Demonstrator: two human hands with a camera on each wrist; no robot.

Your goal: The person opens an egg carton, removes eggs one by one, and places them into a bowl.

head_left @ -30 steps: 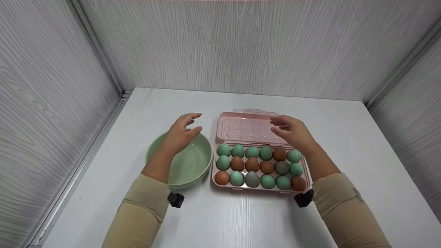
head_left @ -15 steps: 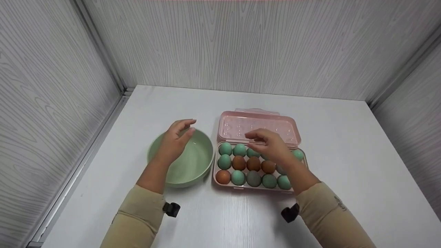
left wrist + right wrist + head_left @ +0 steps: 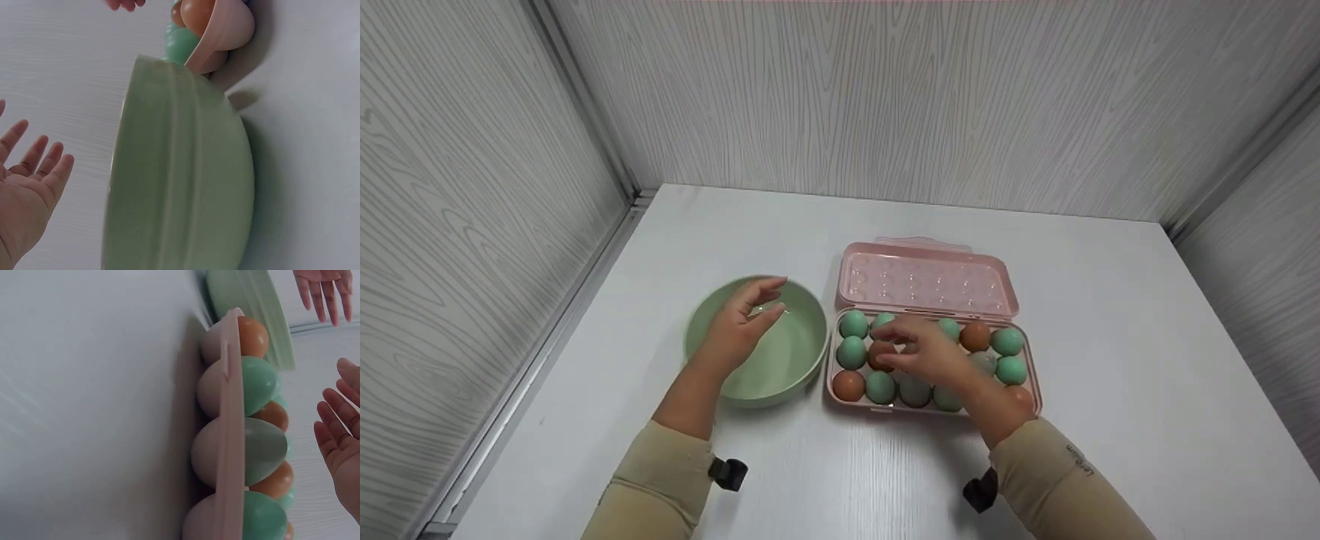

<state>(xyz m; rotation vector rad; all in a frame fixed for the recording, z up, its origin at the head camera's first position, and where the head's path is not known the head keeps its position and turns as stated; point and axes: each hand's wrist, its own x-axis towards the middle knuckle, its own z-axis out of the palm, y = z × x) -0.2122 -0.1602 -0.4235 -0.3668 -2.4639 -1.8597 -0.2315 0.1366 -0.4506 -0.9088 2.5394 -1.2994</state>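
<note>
My right hand point(image 3: 926, 351) hovers over an egg carton point(image 3: 229, 410), its fingers relaxed and slightly bent with nothing in them. Rows of green, brown and grey eggs fill the pink base, such as a brown egg point(image 3: 848, 385) at the near left corner and a green egg point(image 3: 1010, 370) at the right. Several eggs are hidden under that hand in the head view. Over a pale green bowl point(image 3: 780, 367) hangs my left hand point(image 3: 735, 330), loosely spread and holding nothing. In the left wrist view its palm point(image 3: 22, 208) shows above the bowl's rim.
The carton's pink lid point(image 3: 926, 281) lies folded back behind the eggs. Bowl and carton stand side by side on a white table point(image 3: 840, 480). Grey wood-grain panels point(image 3: 885, 97) close off the back and both sides.
My right hand has travelled left and nearer to me, from over the lid to over the eggs. The left hand has drawn back slightly above the bowl.
</note>
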